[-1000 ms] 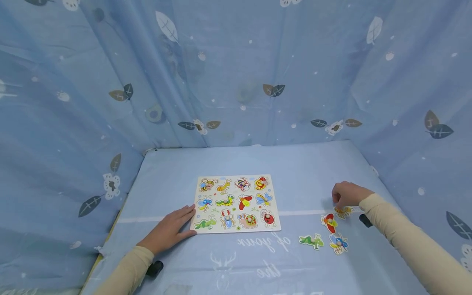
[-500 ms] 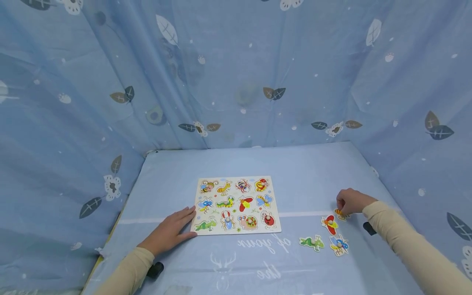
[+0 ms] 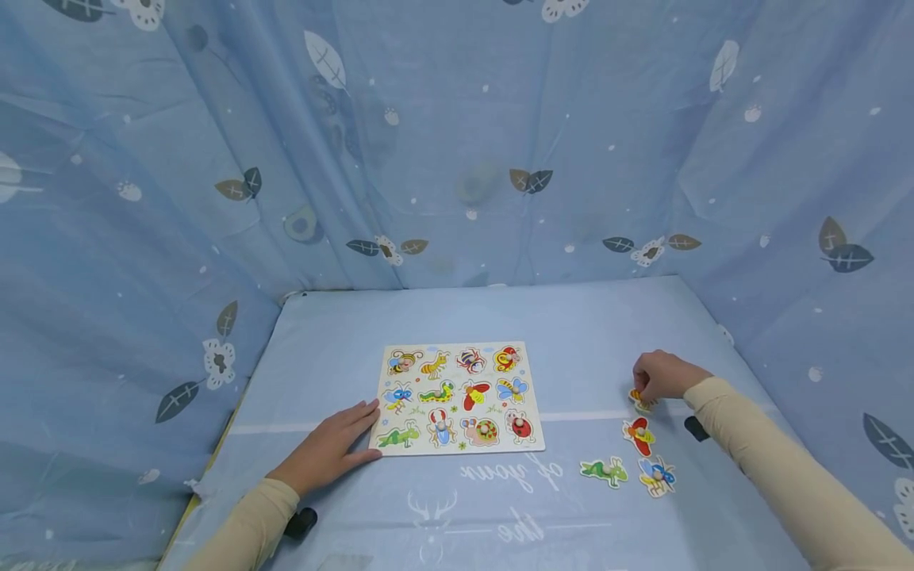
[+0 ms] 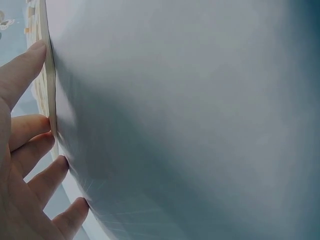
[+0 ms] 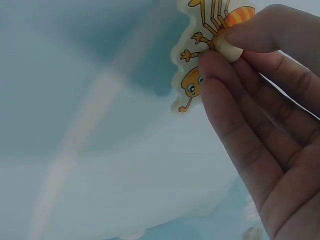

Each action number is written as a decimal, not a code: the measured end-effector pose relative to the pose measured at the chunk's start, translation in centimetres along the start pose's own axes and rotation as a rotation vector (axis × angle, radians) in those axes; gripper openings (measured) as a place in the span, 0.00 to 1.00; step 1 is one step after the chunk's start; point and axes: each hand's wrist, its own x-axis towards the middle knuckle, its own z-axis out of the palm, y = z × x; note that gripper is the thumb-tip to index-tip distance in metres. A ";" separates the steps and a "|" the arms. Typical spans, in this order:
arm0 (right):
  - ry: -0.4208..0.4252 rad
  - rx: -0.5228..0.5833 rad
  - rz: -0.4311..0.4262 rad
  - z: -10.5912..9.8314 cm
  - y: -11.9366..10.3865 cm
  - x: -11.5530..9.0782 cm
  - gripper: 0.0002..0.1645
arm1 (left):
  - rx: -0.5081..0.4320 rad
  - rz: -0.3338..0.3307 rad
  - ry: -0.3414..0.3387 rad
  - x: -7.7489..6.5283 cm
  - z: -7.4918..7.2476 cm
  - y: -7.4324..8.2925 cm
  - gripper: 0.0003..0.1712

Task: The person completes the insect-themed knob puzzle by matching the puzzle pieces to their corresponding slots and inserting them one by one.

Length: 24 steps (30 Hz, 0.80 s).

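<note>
My right hand (image 3: 666,376) pinches the wooden knob (image 5: 229,50) of an orange ant puzzle piece (image 5: 191,82) between thumb and forefinger. In the head view that piece shows just below the fingers, at the right of the table. My left hand (image 3: 327,446) lies with its fingers spread against the left edge of the puzzle board (image 3: 457,452). The left wrist view has its fingertips (image 4: 37,47) at the board's side edge. Insect pictures cover the board, and knobs stand on several of them.
Below the right hand lie a red-winged insect piece (image 3: 639,436), a blue mosquito piece (image 3: 657,477) and a green grasshopper piece (image 3: 604,472). Blue patterned curtains (image 3: 457,143) enclose the table (image 3: 571,317) at the back and sides.
My right hand has taken hold of the ant piece and moved it left, away from where it lay beside the red-winged piece. My left hand stays at the board's edge.
</note>
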 end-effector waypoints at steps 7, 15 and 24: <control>-0.003 -0.041 -0.065 -1.4 -5.7 4.5 0.07 | 0.017 -0.003 -0.003 -0.2 -0.3 -0.2 0.46; -0.004 -0.094 -0.187 -1.9 -16.2 9.2 0.06 | 0.021 -0.038 -0.023 -0.2 -0.2 -0.3 0.46; 0.061 -0.132 -0.426 0.0 -24.4 13.7 0.07 | -0.006 -0.033 -0.020 0.0 0.2 0.0 0.47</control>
